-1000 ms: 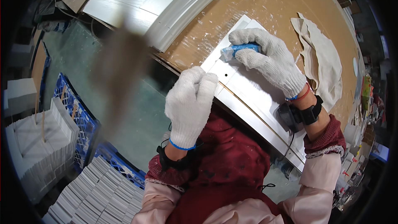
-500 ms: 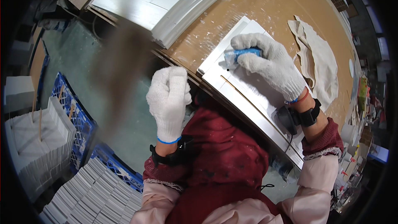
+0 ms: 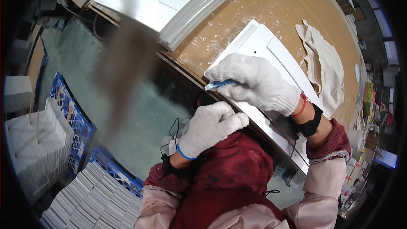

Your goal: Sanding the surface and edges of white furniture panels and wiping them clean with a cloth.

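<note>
In my right hand (image 3: 254,82), white-gloved and closed, is a small blue-and-pale pad (image 3: 221,83). It sits at the near left end of a white panel (image 3: 271,50), close to the table's edge. A small dark hole shows in the panel beyond the glove. My left hand (image 3: 214,126), also in a white glove, is just below that edge, in front of my dark red apron (image 3: 237,157). Its fingers are curled together and nothing shows in them. The fingertips of both hands are partly hidden.
A cream cloth (image 3: 326,65) lies on the brown tabletop (image 3: 203,38), right of the panel. Long white mouldings (image 3: 190,15) and larger white panels (image 3: 144,0) lie at the far left. Blue crates (image 3: 82,131) and stacked white pieces (image 3: 95,199) stand at the lower left.
My right hand has moved toward me and left with the pad, to the panel's near end. My left hand has come right and nearer. The panel's hole now shows farther up and right.
</note>
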The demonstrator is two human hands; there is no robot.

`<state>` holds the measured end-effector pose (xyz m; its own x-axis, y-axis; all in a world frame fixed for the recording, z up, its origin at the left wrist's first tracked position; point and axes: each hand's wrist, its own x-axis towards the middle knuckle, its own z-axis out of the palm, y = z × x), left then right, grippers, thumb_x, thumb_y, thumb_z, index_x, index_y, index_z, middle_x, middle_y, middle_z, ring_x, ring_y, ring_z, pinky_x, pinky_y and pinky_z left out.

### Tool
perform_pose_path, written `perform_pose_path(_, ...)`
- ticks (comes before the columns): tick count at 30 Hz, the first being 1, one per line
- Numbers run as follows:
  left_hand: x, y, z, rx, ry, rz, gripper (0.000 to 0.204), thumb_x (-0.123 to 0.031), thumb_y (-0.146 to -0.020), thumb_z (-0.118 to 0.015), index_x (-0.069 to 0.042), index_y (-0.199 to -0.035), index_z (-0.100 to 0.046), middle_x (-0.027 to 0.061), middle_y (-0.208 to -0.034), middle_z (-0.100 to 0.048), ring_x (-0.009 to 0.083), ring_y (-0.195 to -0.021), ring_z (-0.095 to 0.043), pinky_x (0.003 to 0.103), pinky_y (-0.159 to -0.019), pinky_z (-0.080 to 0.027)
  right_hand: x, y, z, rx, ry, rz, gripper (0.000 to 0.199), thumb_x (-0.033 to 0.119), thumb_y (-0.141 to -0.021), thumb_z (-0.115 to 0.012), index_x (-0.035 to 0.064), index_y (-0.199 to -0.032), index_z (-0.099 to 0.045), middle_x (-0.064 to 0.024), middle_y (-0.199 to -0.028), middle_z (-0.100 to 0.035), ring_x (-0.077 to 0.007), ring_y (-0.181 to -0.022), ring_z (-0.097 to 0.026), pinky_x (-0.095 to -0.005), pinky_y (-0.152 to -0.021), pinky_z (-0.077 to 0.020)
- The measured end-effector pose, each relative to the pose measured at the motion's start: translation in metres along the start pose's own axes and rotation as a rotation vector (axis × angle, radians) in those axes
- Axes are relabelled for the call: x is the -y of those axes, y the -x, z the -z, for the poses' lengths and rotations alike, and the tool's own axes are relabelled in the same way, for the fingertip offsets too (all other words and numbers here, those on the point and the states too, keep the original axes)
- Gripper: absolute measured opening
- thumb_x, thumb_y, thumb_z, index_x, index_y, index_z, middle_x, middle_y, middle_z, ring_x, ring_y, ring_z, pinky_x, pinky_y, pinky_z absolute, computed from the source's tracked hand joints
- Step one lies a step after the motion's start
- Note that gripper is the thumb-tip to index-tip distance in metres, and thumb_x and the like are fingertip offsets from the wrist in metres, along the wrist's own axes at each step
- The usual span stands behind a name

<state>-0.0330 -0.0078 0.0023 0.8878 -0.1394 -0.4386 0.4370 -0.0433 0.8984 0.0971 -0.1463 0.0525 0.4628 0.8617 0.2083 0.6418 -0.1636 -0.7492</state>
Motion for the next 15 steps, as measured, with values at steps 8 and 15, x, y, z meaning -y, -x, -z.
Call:
perform_pose_path(8, -0.012, -0.002, -0.005, -0.033, -0.152, -0.093, 0.038, -0.034, -0.084, -0.075, -0.002, -0.068, -0.063, 0.0089, -0.058, -0.061, 0.0138, -0.053, -0.058, 0.032, -0.054, -0.046, -0.005, -0.001, -0.001, -0.133, 0.096, -0.029, 0.030, 0.015, -0.089, -0.067, 0.0068, -0.118, -0.064, -0.0132, -0.103, -0.065, -0.0327, -0.092, -0.065, -0.0382, -0.082, -0.0541)
perform_pose_path(15, -0.013, 0.006, -0.002, -0.138, -0.641, -0.771, 0.033, -0.035, -0.078, -0.077, -0.010, -0.067, -0.057, 0.0077, -0.058, -0.048, 0.0284, -0.052, -0.052, 0.041, -0.048, -0.038, 0.012, 0.019, 0.053, -0.567, -0.648, -0.696, 0.033, 0.002, -0.093, -0.063, -0.0002, -0.125, -0.060, -0.0102, -0.108, -0.068, -0.0160, -0.094, -0.066, -0.0296, -0.084, -0.0555)
